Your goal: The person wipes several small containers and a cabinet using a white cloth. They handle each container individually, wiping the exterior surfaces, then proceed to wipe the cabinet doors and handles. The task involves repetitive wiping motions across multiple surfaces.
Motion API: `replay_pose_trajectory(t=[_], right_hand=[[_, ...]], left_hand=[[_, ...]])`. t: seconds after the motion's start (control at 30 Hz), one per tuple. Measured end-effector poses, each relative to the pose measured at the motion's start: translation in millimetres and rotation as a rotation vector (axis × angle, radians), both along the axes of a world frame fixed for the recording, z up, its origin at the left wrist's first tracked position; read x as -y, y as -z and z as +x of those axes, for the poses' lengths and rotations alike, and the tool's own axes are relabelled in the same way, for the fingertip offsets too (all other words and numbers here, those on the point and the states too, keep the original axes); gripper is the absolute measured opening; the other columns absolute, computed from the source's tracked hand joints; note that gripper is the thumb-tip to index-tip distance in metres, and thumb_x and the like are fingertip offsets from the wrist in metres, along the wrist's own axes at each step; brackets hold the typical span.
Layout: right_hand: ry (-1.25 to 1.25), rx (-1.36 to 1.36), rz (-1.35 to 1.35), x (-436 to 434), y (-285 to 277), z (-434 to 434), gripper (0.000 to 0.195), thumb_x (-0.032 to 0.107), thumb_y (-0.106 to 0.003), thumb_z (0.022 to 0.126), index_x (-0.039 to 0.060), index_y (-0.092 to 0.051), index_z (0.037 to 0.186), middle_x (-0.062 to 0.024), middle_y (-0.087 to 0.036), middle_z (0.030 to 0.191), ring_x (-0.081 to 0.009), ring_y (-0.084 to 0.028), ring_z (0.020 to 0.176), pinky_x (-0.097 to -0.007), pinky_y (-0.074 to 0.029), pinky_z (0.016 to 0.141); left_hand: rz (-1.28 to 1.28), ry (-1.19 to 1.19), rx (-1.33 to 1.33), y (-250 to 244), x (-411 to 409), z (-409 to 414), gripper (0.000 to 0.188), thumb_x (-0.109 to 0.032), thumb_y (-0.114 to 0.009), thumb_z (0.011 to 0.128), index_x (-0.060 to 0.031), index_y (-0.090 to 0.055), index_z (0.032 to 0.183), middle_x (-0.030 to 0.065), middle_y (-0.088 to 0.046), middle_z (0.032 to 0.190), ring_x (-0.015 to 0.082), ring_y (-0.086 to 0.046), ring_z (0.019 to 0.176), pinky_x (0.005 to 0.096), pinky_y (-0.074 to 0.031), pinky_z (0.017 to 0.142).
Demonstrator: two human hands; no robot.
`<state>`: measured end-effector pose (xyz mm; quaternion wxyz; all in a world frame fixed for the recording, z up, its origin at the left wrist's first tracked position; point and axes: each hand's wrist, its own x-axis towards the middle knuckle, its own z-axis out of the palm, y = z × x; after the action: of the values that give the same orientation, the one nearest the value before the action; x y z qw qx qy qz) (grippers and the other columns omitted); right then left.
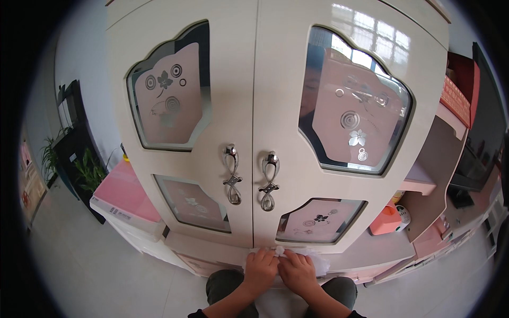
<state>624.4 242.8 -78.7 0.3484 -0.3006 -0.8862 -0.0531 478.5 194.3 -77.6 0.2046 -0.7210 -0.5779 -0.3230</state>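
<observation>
Both hands meet at the bottom centre, in front of the lower ledge of a white cabinet. My left hand (261,268) has its fingers curled on a thin, white, crumpled cloth or tissue (320,262). Beside it, my right hand (297,271) grips the same white material, a small bunch of it standing up between the fingertips. The material spreads past both hands along the ledge. Above them are the two closed cabinet doors (280,119), with silver looped handles (232,175) and pink patterned glass panels (171,99).
A white drawer unit with a pink top (129,190) stands at the left, near green plants (90,169). To the right are open shelves (435,171), a coral-coloured container (385,219), a red box (457,99) and a dark screen (483,131). My knees are beneath the ledge.
</observation>
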Motion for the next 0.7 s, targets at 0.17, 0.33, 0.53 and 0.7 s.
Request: replay_pose_trajectory(t=[0.17,0.33,0.53,0.7], right_hand=[[0.090,-0.036,-0.024,-9,3,46,0.018,0.018,-0.069,0.076,0.0130,-0.067,0.094,-0.0028,-0.061,0.112,-0.0207,-0.060,0.091,-0.0391,-0.046,0.080],[0.230,-0.062,-0.073,-15,4,93,0.024,0.015,-0.071,0.074,0.0109,-0.068,0.098,-0.0069,-0.061,0.112,-0.0258,-0.060,0.095,-0.0398,-0.046,0.086],[0.318,-0.162,-0.015,-24,12,128,0.030,0.010,-0.071,0.076,0.0079,-0.066,0.105,-0.0135,-0.059,0.115,-0.0326,-0.059,0.103,-0.0428,-0.046,0.087],[0.291,-0.263,0.101,-34,-5,133,0.035,0.005,-0.070,0.075,0.0037,-0.064,0.109,-0.0190,-0.057,0.117,-0.0366,-0.058,0.103,-0.0432,-0.047,0.085]], left_hand=[[-0.020,0.117,0.008,2,-11,41,0.025,-0.016,-0.060,0.074,-0.0034,-0.065,0.096,0.0097,-0.061,0.105,0.0259,-0.056,0.096,0.0398,-0.041,0.075],[0.018,0.199,-0.111,5,-26,82,0.031,-0.016,-0.057,0.083,0.0005,-0.063,0.108,0.0132,-0.059,0.117,0.0279,-0.054,0.101,0.0386,-0.040,0.076],[0.071,0.283,-0.132,3,-46,116,0.034,-0.016,-0.055,0.088,0.0018,-0.062,0.115,0.0123,-0.058,0.122,0.0270,-0.053,0.101,0.0369,-0.041,0.078],[0.183,0.298,-0.105,-16,-59,123,0.025,-0.018,-0.059,0.090,-0.0025,-0.067,0.108,0.0071,-0.059,0.125,0.0220,-0.053,0.104,0.0360,-0.040,0.082]])
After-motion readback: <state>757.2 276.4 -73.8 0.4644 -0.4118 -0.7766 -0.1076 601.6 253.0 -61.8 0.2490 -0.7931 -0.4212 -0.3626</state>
